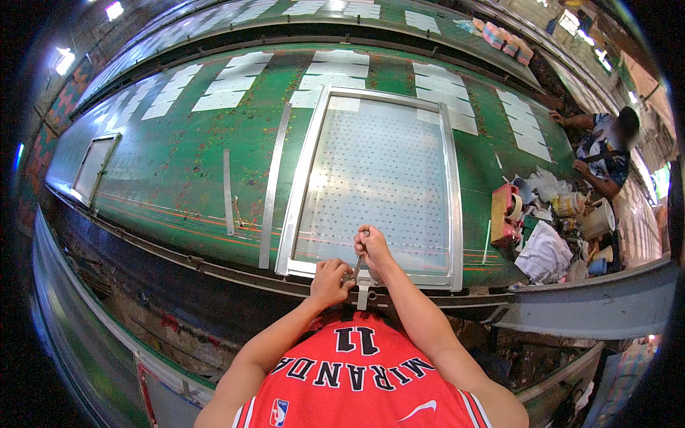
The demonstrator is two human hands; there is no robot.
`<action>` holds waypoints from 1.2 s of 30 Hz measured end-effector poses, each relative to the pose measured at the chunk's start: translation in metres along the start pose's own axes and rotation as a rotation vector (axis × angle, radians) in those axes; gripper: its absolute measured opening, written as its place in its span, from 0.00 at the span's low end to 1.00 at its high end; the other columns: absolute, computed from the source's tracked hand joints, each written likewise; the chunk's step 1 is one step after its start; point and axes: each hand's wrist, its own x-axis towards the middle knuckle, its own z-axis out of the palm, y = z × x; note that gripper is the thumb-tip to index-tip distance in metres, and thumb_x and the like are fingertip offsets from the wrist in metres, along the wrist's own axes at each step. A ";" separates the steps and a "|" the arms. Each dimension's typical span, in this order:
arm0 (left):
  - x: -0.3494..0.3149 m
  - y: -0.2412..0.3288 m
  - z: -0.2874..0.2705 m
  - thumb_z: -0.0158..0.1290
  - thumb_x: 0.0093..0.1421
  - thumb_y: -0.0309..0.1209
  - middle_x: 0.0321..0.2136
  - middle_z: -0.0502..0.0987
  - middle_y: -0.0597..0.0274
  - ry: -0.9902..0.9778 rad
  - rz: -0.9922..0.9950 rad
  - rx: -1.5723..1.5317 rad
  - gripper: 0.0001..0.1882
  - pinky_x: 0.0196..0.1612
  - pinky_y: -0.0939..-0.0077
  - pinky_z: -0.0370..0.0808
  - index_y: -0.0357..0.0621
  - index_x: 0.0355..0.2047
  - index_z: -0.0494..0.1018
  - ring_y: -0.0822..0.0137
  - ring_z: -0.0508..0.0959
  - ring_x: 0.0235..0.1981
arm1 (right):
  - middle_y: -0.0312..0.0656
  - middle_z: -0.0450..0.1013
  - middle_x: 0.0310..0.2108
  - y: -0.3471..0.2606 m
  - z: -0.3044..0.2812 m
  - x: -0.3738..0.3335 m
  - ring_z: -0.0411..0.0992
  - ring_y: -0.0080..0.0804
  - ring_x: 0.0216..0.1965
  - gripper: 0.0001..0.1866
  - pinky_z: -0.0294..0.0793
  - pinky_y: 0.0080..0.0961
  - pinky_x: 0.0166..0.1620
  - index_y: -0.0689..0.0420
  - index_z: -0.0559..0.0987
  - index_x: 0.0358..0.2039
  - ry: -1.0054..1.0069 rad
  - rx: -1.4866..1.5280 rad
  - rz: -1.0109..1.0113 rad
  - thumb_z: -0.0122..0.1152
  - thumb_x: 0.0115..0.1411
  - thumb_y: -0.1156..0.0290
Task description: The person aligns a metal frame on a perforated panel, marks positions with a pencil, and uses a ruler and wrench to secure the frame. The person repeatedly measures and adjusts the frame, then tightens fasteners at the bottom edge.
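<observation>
A large screen-printing frame (452, 192) with an aluminium border lies flat in front of me; rows of small dark marks cover its mesh (378, 171). My right hand (374, 248) is closed in a fist around a slim metal hand tool (357, 267), possibly a wrench, held upright over the frame's near edge. Beside that tool's lower end, my left hand (331, 282) has its fingers curled in against the frame edge; what they grip is mostly hidden. Just right of the left fingertips, a metal bracket (363, 292) juts from the frame toward me.
The long green table (193, 157) carries rows of white pieces (232, 82), two metal strips (277, 185) and a smaller frame (95, 167) at left. To the right are a red container (505, 214), white cloth (544, 253) and tubs. Another person (606, 153) is at the far right.
</observation>
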 end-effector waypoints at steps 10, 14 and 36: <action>0.000 0.000 -0.002 0.68 0.48 0.38 0.37 0.74 0.61 0.029 0.057 -0.006 0.18 0.52 0.58 0.65 0.47 0.37 0.76 0.56 0.74 0.45 | 0.31 0.60 0.21 0.002 0.003 -0.003 0.53 0.18 0.16 0.12 0.54 0.18 0.19 0.54 0.69 0.38 -0.006 0.171 -0.004 0.50 0.73 0.58; -0.001 0.000 -0.001 0.68 0.49 0.40 0.37 0.74 0.60 0.030 0.056 0.008 0.18 0.52 0.57 0.65 0.47 0.35 0.75 0.56 0.74 0.44 | 0.26 0.55 0.18 0.005 0.005 -0.003 0.49 0.15 0.15 0.19 0.50 0.18 0.18 0.55 0.69 0.37 0.032 0.137 -0.014 0.46 0.75 0.51; 0.000 0.002 -0.001 0.65 0.53 0.42 0.38 0.73 0.58 -0.018 0.031 0.071 0.16 0.54 0.57 0.64 0.45 0.36 0.77 0.55 0.73 0.46 | 0.26 0.55 0.18 0.007 0.006 -0.005 0.49 0.15 0.14 0.16 0.49 0.17 0.17 0.54 0.69 0.36 0.064 0.181 -0.026 0.49 0.74 0.55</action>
